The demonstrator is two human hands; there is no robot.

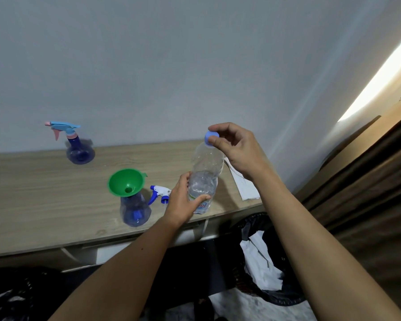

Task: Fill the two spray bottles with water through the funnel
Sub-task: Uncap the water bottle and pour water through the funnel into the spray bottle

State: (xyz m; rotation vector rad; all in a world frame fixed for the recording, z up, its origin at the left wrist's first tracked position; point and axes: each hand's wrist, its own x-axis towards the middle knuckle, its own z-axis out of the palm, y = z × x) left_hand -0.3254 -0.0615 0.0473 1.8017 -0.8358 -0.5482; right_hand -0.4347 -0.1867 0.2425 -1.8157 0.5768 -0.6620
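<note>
- Upper left of frame: blue spray bottle [80, 152] with the light-blue and pink trigger head screwed on, upright at the back of the wooden desk [33, 195]. Fill level not readable from here. Head is on, so either done or not started; can't tell which.
- Lower centre-left: second spray bottle [135, 210], head off, green funnel [126, 182] seated in its neck and tilted slightly. Looks close to empty; I see no clear water line.
- Just right of it: its blue-and-white trigger head [159, 193] lying loose on the desk, between the funnel bottle and the left hand.
- Centre: left hand [183, 202] wrapped round the lower body of the clear water bottle [205, 179], holding it upright near the desk's front edge. Water sits in roughly the lower half.
- Centre-right, top of bottle: right hand [236, 149] pinching the light-blue cap [210, 138] with thumb and fingertips. Cap sits at the neck; unscrewing or tightening, can't tell.
- Right of the bottle: sheet of white paper [245, 186] flat on the desk.
- Lower right: black-lined waste bin [264, 251] with white paper in it, below the desk edge.
- Status call: setup done (head off, funnel in), pour into the near bottle looks still ahead. Left, at least: pour, pull funnel, refit head, then confirm the far bottle.
</note>
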